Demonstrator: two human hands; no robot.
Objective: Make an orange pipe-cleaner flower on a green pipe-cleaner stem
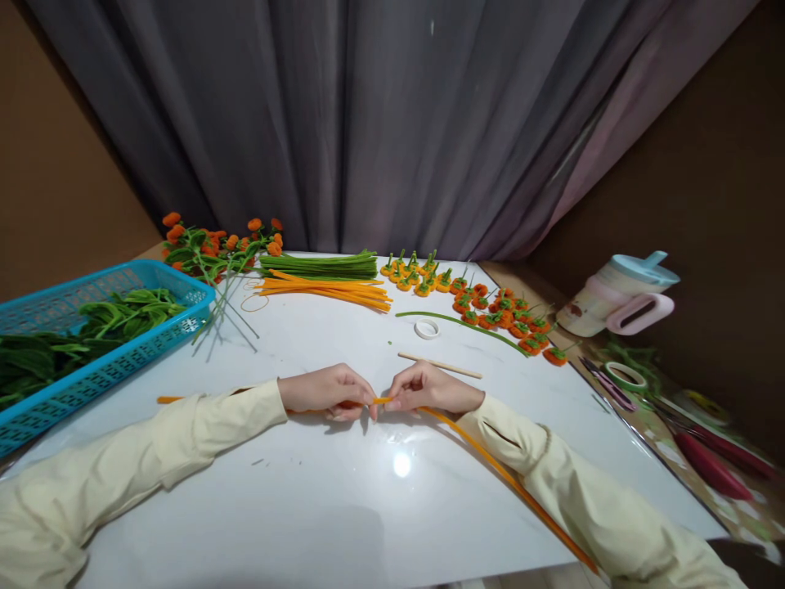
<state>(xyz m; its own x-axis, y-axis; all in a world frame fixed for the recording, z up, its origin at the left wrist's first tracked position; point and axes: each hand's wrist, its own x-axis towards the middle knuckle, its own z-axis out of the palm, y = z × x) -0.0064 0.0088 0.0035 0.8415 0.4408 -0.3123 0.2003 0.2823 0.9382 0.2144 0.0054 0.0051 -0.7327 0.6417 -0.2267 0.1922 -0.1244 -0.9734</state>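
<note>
Strip thin, orange, curved; L hand & R hand pinching.

Homelike craft corner, grey curtain, white table, bundled green stems, handled tumbler

Looks forward and down from the head at the near side of the glossy white table, close to bare left hand and bare right hand, facing far grey-purple cloth curtain.
</note>
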